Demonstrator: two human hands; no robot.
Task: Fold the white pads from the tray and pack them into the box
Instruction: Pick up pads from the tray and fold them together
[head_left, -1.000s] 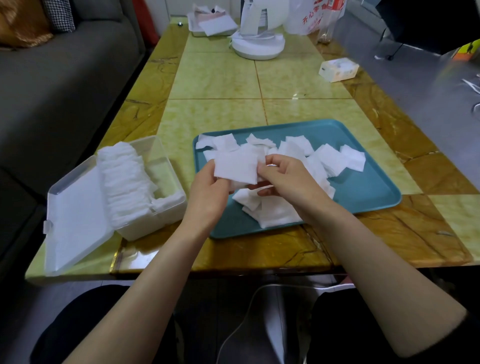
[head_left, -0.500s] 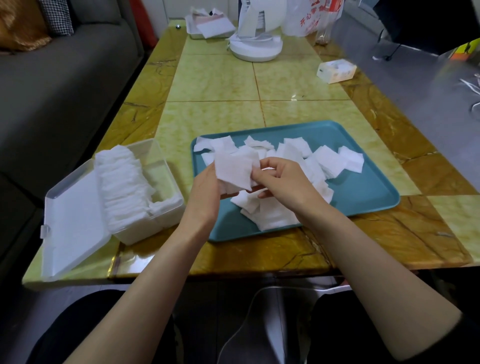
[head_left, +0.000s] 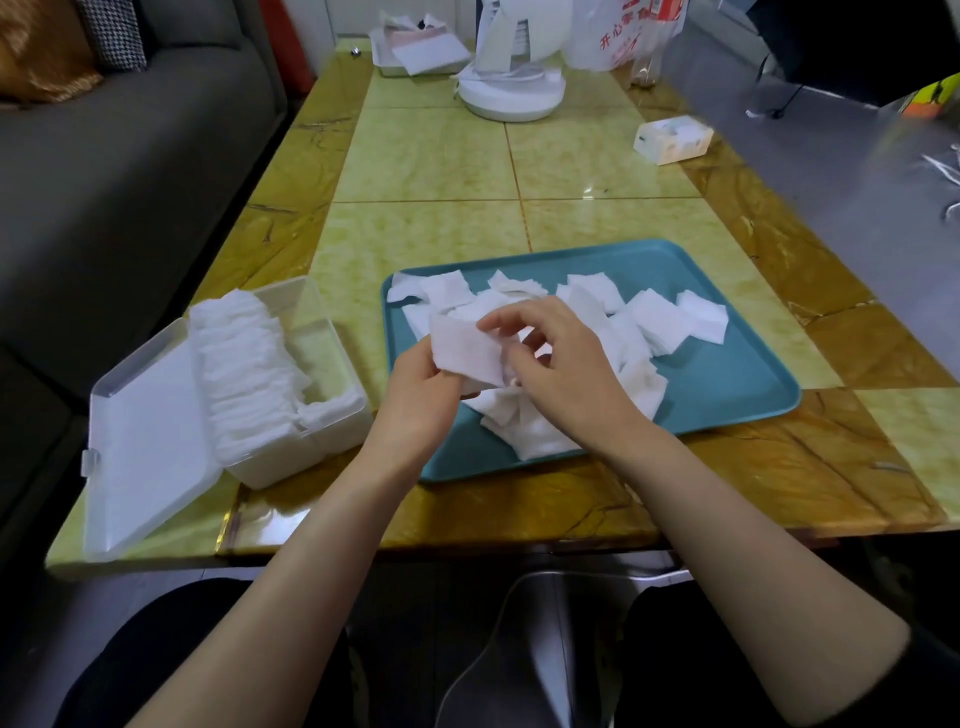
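**One pad held by both hands over the tray**

A single white pad (head_left: 465, 351) is held up over the near left part of the teal tray (head_left: 727, 395). Its left and lower edge is gripped by the left hand (head_left: 421, 395), whose fingers are curled behind the pad (mostly hidden). Its top right edge is pinched by the fingertips of the right hand (head_left: 566, 374); the other fingers are loosely bent.

Loose pads (head_left: 649, 322) are heaped across the left and middle of the tray, under and beyond the hands.

The clear box (head_left: 311, 291) is set on the table (head_left: 441, 166) just left of the tray, with its lid (head_left: 150, 447) laid open to the left. A row of folded pads (head_left: 249, 374) is packed along the box's left side. A few more pads are laid at its near end.

A grey sofa (head_left: 130, 171) is seen to the far left.
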